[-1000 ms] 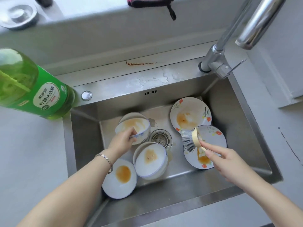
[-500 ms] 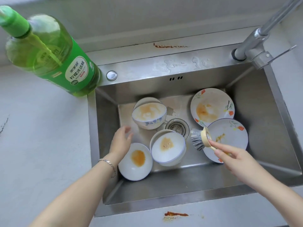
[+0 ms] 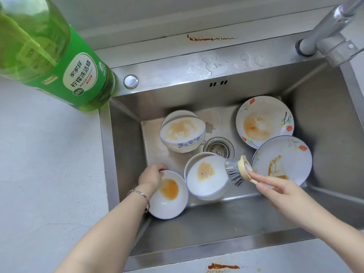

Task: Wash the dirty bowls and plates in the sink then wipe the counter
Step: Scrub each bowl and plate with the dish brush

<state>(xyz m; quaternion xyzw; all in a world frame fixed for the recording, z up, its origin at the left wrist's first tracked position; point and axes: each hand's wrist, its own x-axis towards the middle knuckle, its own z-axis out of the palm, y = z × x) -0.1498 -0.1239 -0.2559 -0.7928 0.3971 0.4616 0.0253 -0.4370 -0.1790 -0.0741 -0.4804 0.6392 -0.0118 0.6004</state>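
Observation:
In the steel sink (image 3: 323,134) lie several dirty dishes. A blue-patterned bowl (image 3: 182,133) sits at the back left, a white bowl (image 3: 205,177) in the middle, and a small white plate (image 3: 168,196) with an orange stain at the front left. Two flowered plates are on the right, one behind (image 3: 265,121) and one in front (image 3: 282,159). My left hand (image 3: 151,177) grips the far rim of the small white plate. My right hand (image 3: 275,189) holds a dish brush (image 3: 237,170), whose grey bristles touch the middle bowl's rim.
A big green dish-soap bottle (image 3: 49,54) stands on the grey counter (image 3: 49,174) at the sink's back left corner. The tap (image 3: 332,34) rises at the back right. The drain (image 3: 219,147) is in the sink's centre. Orange stains mark the front counter (image 3: 223,266) and the back ledge (image 3: 208,38).
My left hand let go of the patterned bowl, moved toward me and took hold of the small white plate's rim. The brush moved left from the flowered plate to the middle bowl.

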